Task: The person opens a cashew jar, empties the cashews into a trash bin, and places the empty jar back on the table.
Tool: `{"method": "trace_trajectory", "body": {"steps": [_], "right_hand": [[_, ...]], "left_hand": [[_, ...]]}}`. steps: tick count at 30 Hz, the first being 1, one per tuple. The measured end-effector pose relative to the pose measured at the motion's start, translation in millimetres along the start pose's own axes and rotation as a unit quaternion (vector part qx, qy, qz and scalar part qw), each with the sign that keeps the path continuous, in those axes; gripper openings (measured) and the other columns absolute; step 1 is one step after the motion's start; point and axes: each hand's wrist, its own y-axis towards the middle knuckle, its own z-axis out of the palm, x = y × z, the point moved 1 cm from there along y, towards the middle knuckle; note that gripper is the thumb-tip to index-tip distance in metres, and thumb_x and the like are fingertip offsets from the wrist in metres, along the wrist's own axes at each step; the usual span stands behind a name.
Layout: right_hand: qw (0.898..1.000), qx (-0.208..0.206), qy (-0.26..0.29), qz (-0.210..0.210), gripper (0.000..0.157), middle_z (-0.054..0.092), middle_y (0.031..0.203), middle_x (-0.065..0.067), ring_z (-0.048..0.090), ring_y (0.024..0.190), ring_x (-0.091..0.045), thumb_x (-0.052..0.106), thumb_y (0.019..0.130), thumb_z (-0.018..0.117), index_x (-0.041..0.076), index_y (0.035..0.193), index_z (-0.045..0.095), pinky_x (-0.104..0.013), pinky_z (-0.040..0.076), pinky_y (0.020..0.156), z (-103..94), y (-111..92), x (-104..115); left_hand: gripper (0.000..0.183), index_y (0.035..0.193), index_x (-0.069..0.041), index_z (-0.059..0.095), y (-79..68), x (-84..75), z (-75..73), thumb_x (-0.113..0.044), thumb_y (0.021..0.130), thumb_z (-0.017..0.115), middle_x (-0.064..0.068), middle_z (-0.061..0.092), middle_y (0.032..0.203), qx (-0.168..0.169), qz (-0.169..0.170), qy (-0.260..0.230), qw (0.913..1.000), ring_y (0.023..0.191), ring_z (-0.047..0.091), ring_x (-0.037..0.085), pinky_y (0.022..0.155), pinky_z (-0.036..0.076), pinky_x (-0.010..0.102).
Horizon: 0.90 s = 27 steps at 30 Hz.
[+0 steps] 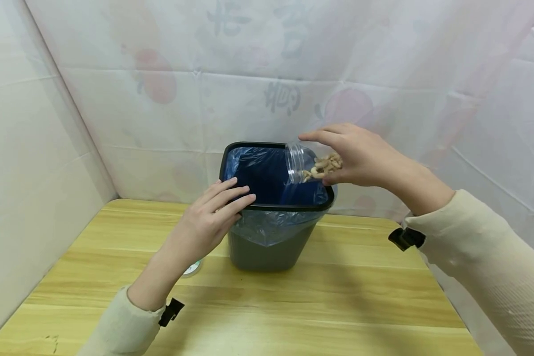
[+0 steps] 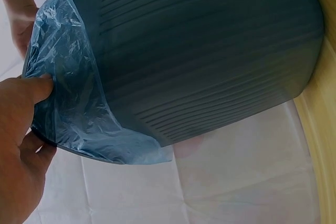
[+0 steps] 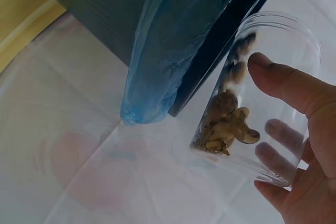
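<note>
My right hand [image 1: 360, 154] grips a clear plastic jar [image 1: 295, 162], thumb on one side and fingers on the other. The jar lies tilted on its side above the right part of a grey trash bin [image 1: 264, 257], its uncovered mouth facing left over the opening. Cashew nuts [image 3: 223, 124] are spread along the jar's lower wall, from the base toward the mouth. A blue plastic bag [image 1: 269, 228] lines the bin and folds over its black rim. At the near left corner my left hand [image 1: 208, 213] holds the rim, thumb outside on the bag and fingers over the edge.
A round lid-like disc [image 1: 192, 268] lies on the wooden table [image 1: 249, 311], partly hidden by my left wrist. Behind the table hangs a pale printed curtain [image 1: 160, 123], with white cloth walls at both sides. Each sleeve carries a black clip [image 1: 407, 238].
</note>
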Motion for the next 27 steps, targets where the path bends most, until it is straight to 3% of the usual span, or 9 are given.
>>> {"method": "trace_trajectory", "body": {"steps": [8, 27], "right_hand": [[1.000, 0.004, -0.011, 0.001, 0.092, 0.045, 0.152, -0.006, 0.039, 0.139, -0.037, 0.025, 0.077, 0.088, 0.031, 0.154, 0.038, -0.061, 0.040, 0.104, -1.5, 3, 3], [0.996, -0.018, -0.072, -0.056, 0.091, 0.049, 0.147, -0.012, 0.043, 0.135, -0.039, 0.017, 0.073, 0.090, 0.025, 0.151, 0.045, -0.058, 0.038, 0.108, -5.8, 5, 11]], "left_hand": [[0.052, 0.140, -0.012, 0.059, 0.7, -0.5, 0.2, 0.001, 0.090, 0.070, 0.011, 0.059, 0.139, 0.003, -0.004, -0.003, 1.0000, 0.142, 0.043, 0.029, 0.117, 0.033, 0.049], [0.053, 0.140, -0.013, 0.059, 1.9, -1.1, 2.1, 0.001, 0.090, 0.070, 0.011, 0.059, 0.139, 0.006, -0.008, -0.006, 0.9999, 0.142, 0.042, 0.030, 0.117, 0.032, 0.049]]}}
